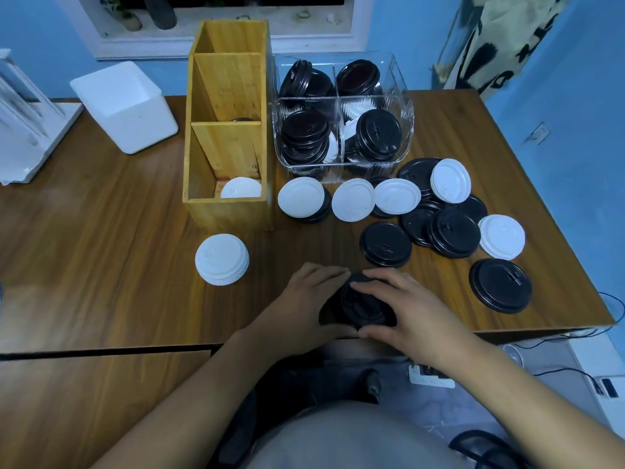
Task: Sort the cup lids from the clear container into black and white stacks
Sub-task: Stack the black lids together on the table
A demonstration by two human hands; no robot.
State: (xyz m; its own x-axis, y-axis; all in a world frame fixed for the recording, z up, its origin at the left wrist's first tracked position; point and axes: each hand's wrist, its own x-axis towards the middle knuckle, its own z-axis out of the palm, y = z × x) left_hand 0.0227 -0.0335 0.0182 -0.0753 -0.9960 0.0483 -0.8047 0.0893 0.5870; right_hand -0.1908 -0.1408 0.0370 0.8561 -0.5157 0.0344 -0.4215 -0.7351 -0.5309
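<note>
Two grips | left grip (304,301) and right grip (411,308) clasp black lid stack (363,311) between them

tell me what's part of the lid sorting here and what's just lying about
Job: clear container, black stack held by left hand and right hand, white stack, loose lids on the table.
Lying about: white box, white rack; wooden box unclear.
</note>
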